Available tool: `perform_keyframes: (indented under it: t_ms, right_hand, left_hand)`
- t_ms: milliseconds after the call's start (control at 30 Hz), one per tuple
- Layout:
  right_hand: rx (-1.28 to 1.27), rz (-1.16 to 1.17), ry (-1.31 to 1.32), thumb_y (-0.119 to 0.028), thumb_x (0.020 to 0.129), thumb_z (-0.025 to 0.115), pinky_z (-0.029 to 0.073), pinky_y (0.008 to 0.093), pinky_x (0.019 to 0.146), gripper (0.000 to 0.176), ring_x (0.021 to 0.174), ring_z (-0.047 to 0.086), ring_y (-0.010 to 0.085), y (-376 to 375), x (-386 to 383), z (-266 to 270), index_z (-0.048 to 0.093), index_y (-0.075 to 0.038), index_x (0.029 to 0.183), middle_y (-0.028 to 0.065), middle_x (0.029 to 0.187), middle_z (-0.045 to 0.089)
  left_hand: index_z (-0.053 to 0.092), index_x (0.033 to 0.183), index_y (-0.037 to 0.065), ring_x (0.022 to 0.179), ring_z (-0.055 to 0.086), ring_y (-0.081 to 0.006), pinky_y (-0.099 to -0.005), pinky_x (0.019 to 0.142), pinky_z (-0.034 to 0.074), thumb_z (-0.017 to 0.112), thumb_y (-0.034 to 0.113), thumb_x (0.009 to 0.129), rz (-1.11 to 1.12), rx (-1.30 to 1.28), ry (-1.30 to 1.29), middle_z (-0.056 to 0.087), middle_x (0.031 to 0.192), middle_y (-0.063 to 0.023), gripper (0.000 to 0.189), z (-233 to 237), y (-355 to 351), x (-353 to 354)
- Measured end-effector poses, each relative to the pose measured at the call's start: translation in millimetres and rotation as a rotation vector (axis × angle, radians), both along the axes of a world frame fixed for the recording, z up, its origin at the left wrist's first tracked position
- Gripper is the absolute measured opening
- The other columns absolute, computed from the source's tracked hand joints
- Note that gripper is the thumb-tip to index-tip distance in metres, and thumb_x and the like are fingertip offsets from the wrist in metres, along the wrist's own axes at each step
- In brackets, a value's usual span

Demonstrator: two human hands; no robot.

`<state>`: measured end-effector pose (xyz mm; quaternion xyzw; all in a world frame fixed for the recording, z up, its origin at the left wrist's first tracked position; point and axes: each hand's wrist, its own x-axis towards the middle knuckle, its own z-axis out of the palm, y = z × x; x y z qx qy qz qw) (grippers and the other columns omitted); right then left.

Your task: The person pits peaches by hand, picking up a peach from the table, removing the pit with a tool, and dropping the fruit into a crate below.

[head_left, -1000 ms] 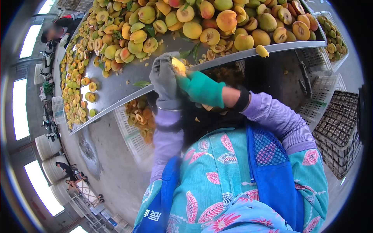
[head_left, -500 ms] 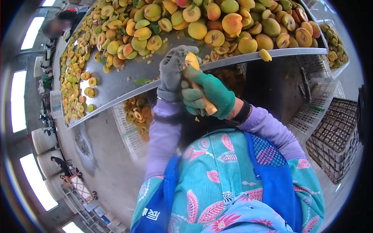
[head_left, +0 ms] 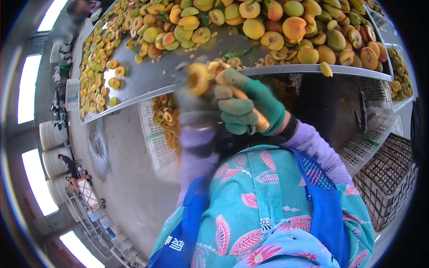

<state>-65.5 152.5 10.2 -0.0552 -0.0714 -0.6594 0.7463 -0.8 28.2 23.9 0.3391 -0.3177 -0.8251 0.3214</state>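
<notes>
My left hand (head_left: 194,105), in a grey glove and smeared by motion, is at the front edge of the metal table (head_left: 147,80). It holds a yellow peach half (head_left: 198,79), its brownish hollow facing up. My right hand (head_left: 252,105), in a green glove, is wrapped round the wooden handle (head_left: 245,100) of a tool whose working end I cannot make out. Beside the peach half, at the tool's upper end, is another pale piece (head_left: 217,69), too blurred to name. Many whole and halved peaches (head_left: 253,29) are heaped on the table beyond both hands.
A white crate (head_left: 156,134) with fruit pieces stands under the table on the left. At the right are a dark lattice crate (head_left: 384,174) and a white crate of fruit (head_left: 399,76). A peach piece (head_left: 325,69) hangs at the table's rim. People are in the background.
My left hand has shifted and blurred, and the peach half now shows its hollow side. My right hand has moved slightly right in view, still round the wooden handle. The whole view has shifted a little.
</notes>
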Motion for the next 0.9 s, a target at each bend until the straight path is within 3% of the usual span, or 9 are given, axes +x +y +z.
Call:
perform_keyframes:
  t_ms: [67,167,233,367,467,667,767,867,900]
  right_hand:
    - [0.088,0.011,0.125,-0.045,0.099,0.043,0.033,0.0248,0.042,0.033,0.042,0.039,0.0088,13.5,-9.5,-6.5,0.052,-0.015,0.089,-0.0069,0.055,0.043]
    - [0.422,-0.038,0.247,-0.048,0.098,0.046,0.034,0.0233,0.039,0.036,0.041,0.043,0.0073,21.7,-21.2,-16.2,0.051,-0.013,0.091,-0.0066,0.055,0.045]
    - [0.577,-0.045,0.111,-0.048,0.097,0.047,0.035,0.0233,0.039,0.036,0.041,0.044,0.0079,15.3,-26.2,-33.6,0.051,-0.012,0.091,-0.0061,0.054,0.045]
    - [0.605,-0.19,0.31,-0.047,0.097,0.048,0.035,0.0234,0.039,0.035,0.042,0.044,0.0084,27.7,-30.2,-12.3,0.051,-0.012,0.092,-0.005,0.058,0.047]
    - [0.687,-0.24,0.194,-0.046,0.097,0.049,0.035,0.0231,0.04,0.035,0.044,0.045,0.0084,29.2,-35.7,-17.8,0.051,-0.012,0.092,-0.004,0.059,0.047]
    - [0.761,-0.264,0.303,-0.046,0.095,0.053,0.034,0.0224,0.039,0.034,0.045,0.044,0.0074,34.2,-33.7,-7.9,0.051,-0.013,0.09,-0.0042,0.06,0.046]
    - [0.774,-0.198,0.607,-0.047,0.093,0.055,0.032,0.0209,0.038,0.03,0.049,0.043,0.0063,47.6,-34.5,19.1,0.05,-0.017,0.091,-0.005,0.066,0.045]
    - [0.859,-0.348,0.374,-0.052,0.094,0.052,0.034,0.0242,0.034,0.042,0.04,0.044,0.0105,35.6,-32.0,-8.7,0.051,-0.01,0.093,-0.0012,0.058,0.049]
    - [0.923,-0.349,0.456,-0.049,0.095,0.052,0.034,0.023,0.034,0.039,0.041,0.043,0.0097,34.9,-24.9,-0.6,0.052,-0.01,0.092,-0.0011,0.059,0.049]
  left_hand:
    - [0.054,0.118,0.003,0.076,0.061,-0.0205,-0.0279,0.064,0.05,0.047,0.033,0.097,-0.584,0.07,0.287,0.063,0.09,-0.0117,0.037,-16.4,-80.1,80.7]
    - [0.055,0.118,0.003,0.08,0.062,-0.0258,-0.0338,0.071,0.049,0.049,0.026,0.094,-0.335,-1.027,-0.836,0.065,0.092,-0.0132,0.034,-16.5,-132.5,108.1]
    - [0.061,0.114,0.004,0.086,0.065,-0.0292,-0.0403,0.076,0.05,0.051,0.036,0.092,-0.499,-1.487,-1.21,0.066,0.092,-0.0155,0.04,-4.7,-156.3,78.2]
    - [0.063,0.107,0.001,0.097,0.064,-0.0339,-0.0426,0.083,0.048,0.058,0.047,0.085,-0.836,-2.019,-1.301,0.068,0.101,-0.0194,0.051,-0.8,-147.6,-67.9]
    - [0.049,0.121,-0.004,0.094,0.064,-0.034,-0.04,0.082,0.051,0.074,0.037,0.073,-0.693,-1.363,-1.455,0.066,0.104,-0.0201,0.067,-46.1,-131.2,-144.2]
    - [0.048,0.124,-0.007,0.098,0.064,-0.0315,-0.0343,0.085,0.05,0.08,0.025,0.065,-0.77,-1.353,-1.049,0.064,0.105,-0.0229,0.075,-28.8,-119.3,-118.7]
    - [0.052,0.122,-0.004,0.096,0.062,-0.024,-0.0316,0.082,0.051,0.074,0.015,0.073,-0.678,-1.228,-0.479,0.063,0.111,-0.0166,0.057,-20.0,-106.4,-70.3]
    - [0.053,0.122,-0.001,0.105,0.058,-0.0241,-0.0332,0.084,0.05,0.066,0.016,0.082,-0.633,-0.248,0.068,0.058,0.118,-0.0159,0.045,-23.2,-84.8,-29.6]
    - [0.052,0.126,0.001,0.107,0.055,-0.0227,-0.0346,0.088,0.049,0.06,0.022,0.087,-0.671,-0.238,0.177,0.055,0.12,-0.0149,0.045,-34.8,-74.9,-19.2]
